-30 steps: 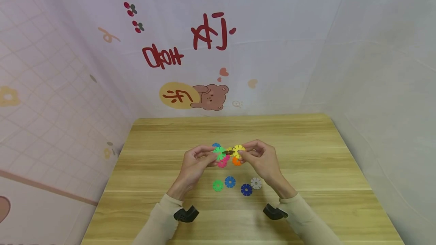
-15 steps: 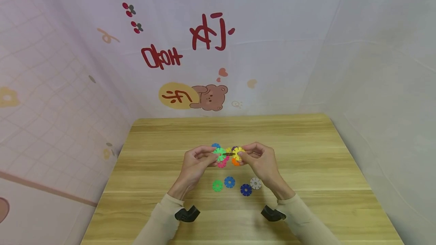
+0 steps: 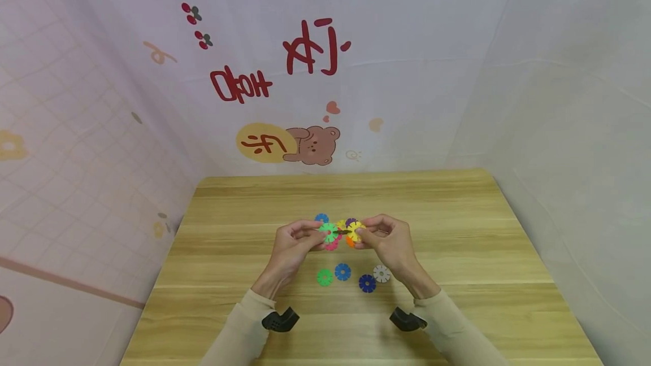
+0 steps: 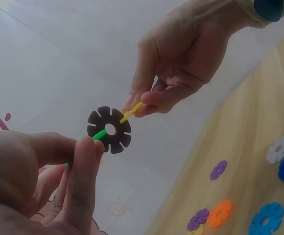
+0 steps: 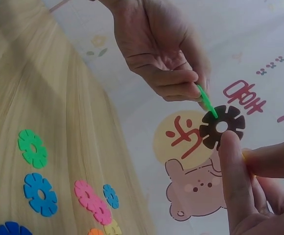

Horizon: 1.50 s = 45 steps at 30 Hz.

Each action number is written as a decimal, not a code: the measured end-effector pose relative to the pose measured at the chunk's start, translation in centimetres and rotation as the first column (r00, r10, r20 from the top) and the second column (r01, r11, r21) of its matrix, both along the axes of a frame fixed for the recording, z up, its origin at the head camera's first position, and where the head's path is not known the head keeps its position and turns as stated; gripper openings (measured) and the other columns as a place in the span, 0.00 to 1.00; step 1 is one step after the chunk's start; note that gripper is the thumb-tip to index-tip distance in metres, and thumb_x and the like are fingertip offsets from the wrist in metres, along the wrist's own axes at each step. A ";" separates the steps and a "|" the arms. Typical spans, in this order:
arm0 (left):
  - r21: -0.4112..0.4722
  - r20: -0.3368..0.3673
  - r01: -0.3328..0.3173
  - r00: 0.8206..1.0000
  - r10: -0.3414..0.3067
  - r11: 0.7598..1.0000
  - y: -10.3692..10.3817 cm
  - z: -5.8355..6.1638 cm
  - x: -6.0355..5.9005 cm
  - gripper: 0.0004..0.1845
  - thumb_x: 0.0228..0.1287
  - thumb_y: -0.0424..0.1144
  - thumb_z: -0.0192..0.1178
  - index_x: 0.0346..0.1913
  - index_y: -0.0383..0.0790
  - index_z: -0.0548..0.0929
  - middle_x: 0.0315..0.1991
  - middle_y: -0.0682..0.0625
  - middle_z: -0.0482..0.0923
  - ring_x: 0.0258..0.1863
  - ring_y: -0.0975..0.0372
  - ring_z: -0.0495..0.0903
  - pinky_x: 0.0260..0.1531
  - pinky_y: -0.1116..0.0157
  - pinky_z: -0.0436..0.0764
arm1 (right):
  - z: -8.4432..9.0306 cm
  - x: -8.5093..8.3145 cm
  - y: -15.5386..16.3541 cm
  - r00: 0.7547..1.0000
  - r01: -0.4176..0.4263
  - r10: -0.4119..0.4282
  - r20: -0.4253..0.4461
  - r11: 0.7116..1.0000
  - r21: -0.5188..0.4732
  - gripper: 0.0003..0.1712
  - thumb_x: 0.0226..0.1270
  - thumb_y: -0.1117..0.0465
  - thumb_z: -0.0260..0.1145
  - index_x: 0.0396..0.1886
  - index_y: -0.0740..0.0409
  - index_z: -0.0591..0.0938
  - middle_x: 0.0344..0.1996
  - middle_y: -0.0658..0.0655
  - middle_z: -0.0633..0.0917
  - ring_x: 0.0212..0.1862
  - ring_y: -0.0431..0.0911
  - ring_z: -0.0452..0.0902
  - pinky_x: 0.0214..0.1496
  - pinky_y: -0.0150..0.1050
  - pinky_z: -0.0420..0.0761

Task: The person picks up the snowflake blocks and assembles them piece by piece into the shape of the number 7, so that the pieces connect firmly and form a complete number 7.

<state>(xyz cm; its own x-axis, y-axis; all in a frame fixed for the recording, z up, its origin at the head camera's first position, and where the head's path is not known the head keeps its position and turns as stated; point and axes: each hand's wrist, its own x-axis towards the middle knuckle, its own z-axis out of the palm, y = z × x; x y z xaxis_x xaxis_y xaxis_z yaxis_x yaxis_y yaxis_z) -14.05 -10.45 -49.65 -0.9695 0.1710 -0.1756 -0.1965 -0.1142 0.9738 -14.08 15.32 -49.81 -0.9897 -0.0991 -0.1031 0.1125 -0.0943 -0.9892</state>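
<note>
Both hands were up over the counter (image 3: 458,213) at frame centre in the head view, w/ a small chain of snowflake discs between them. Left hand (image 3: 292,244) pinched the green disc (image 3: 328,231) btwn thumb & forefinger; right hand (image 3: 389,242) pinched the yellow disc (image 3: 355,230) the same way, fingers curled. Wrist views showed a dark brown disc (image 4: 109,129) slotted between the two, green edge in its lower-left notch, yellow edge in its upper-right notch, all held off the counter. Under the hands lay loose discs: pink disc (image 3: 332,244) & orange disc (image 3: 350,241) just beneath, a blue one (image 3: 321,218) & a purple one (image 3: 350,222) behind. Nearer the person, in a row: green loose disc (image 3: 324,277), blue loose disc (image 3: 343,271), dark blue disc (image 3: 367,283), white disc (image 3: 381,273), near each other but apart.
</note>
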 end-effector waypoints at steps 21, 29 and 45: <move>0.021 0.040 0.002 0.999 -0.003 1.000 0.1 -0.5 -0.2 0.19 0.75 0.25 0.71 0.65 0.23 0.86 0.42 0.51 0.93 0.37 0.64 0.95 0.48 0.66 0.96 | -1.3 0.0 0.2 1.000 -0.007 0.007 0.003 0.997 -0.076 0.18 0.75 0.74 0.75 0.58 0.80 0.82 0.36 0.54 0.91 0.35 0.46 0.94 0.46 0.44 0.97; 0.034 0.052 0.014 0.999 -0.016 0.999 -0.1 -0.8 -0.1 0.20 0.75 0.25 0.71 0.65 0.22 0.85 0.45 0.47 0.93 0.38 0.63 0.95 0.51 0.62 0.96 | -0.8 0.2 0.0 1.000 0.002 -0.002 0.005 1.000 -0.022 0.16 0.73 0.73 0.76 0.55 0.77 0.84 0.38 0.56 0.92 0.34 0.48 0.95 0.47 0.49 0.98; 0.024 0.005 -0.012 1.000 0.012 1.000 -0.4 -0.3 -0.7 0.16 0.76 0.25 0.70 0.63 0.23 0.87 0.39 0.51 0.91 0.38 0.64 0.94 0.47 0.66 0.96 | -1.3 -0.4 -0.2 0.999 -0.036 0.036 -0.022 0.999 -0.007 0.17 0.76 0.69 0.77 0.58 0.73 0.85 0.39 0.56 0.91 0.38 0.54 0.97 0.50 0.52 0.97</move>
<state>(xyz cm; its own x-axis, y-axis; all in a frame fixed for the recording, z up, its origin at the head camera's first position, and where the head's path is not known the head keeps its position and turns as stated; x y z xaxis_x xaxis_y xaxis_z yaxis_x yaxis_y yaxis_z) -14.78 -10.80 -49.94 -0.9708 0.1632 -0.1759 -0.1992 -0.1395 0.9700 -14.45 15.10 -51.09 -0.9874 -0.1356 -0.0812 0.0948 -0.0975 -0.9907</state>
